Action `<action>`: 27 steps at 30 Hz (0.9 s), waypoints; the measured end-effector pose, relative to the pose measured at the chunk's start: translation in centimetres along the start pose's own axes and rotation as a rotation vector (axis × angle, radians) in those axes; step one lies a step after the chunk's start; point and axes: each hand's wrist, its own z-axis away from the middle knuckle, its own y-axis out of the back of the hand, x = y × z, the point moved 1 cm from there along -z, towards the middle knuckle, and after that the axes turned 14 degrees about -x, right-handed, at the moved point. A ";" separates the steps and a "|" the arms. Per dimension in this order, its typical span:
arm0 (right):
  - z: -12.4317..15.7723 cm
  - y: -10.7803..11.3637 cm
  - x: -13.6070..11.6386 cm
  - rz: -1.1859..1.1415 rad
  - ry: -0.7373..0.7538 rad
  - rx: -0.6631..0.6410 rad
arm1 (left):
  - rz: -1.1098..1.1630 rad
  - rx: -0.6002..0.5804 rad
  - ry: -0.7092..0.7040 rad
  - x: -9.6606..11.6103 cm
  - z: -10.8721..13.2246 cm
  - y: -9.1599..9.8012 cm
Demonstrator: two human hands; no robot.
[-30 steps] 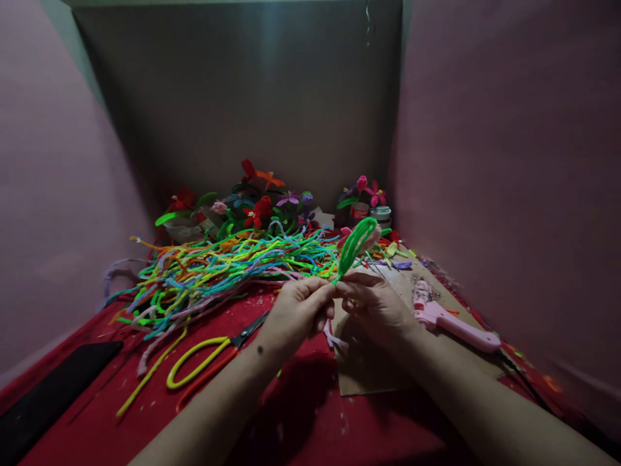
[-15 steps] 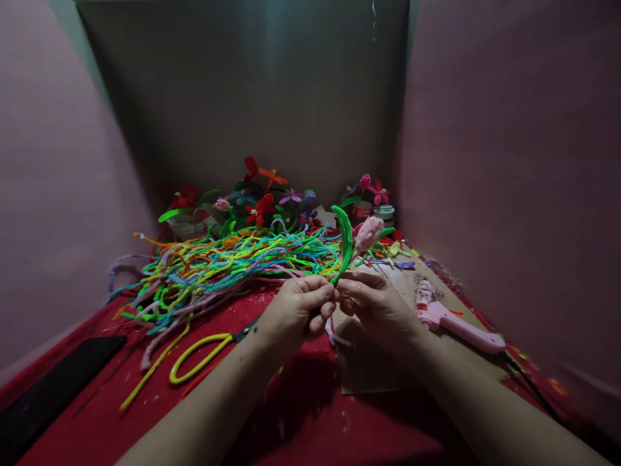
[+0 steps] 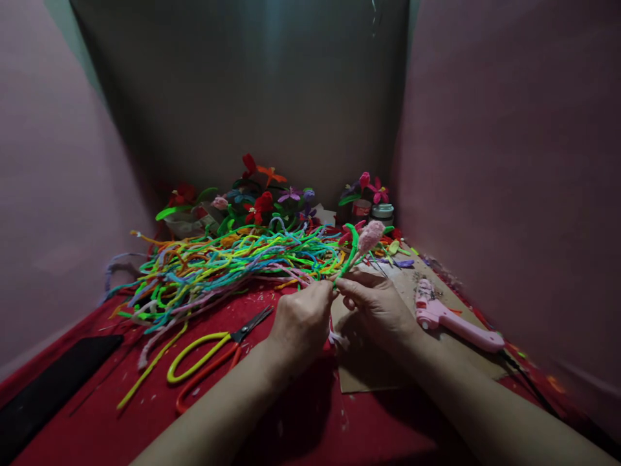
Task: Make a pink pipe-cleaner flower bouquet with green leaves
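Observation:
Both my hands meet at the middle of the red table, pinching the base of a small pipe-cleaner flower. My left hand [image 3: 301,318] is closed on the green stem [image 3: 350,254], fingers curled. My right hand [image 3: 376,305] pinches the same stem from the right. Just above my fingertips the stem carries a fuzzy pink bud [image 3: 370,235] beside a green leaf loop. The part of the stem inside my fingers is hidden.
A big heap of coloured pipe cleaners [image 3: 218,265] lies behind my hands. Scissors with yellow and orange handles [image 3: 213,353] lie at the left, a pink glue gun [image 3: 453,320] on cardboard [image 3: 369,372] at the right. Finished flowers [image 3: 262,200] and small jars [image 3: 382,211] stand at the back.
The green leaf loop stood tall and wide, then turned edge-on, and now lies lower and closer against the pink bud. My hands stayed in place, fingers working the stem.

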 end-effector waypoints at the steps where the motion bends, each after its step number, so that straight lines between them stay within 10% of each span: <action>1: 0.0 0.0 0.0 0.009 -0.009 -0.004 | -0.052 0.021 -0.017 0.0 0.0 -0.1; 17: -0.1 0.0 -0.6 -0.101 -0.022 -0.168 | 1.150 -0.511 0.265 -0.9 -0.5 0.4; 27: 0.1 0.1 -0.1 0.032 -0.011 0.068 | -0.385 0.012 -0.070 -0.3 0.0 -0.4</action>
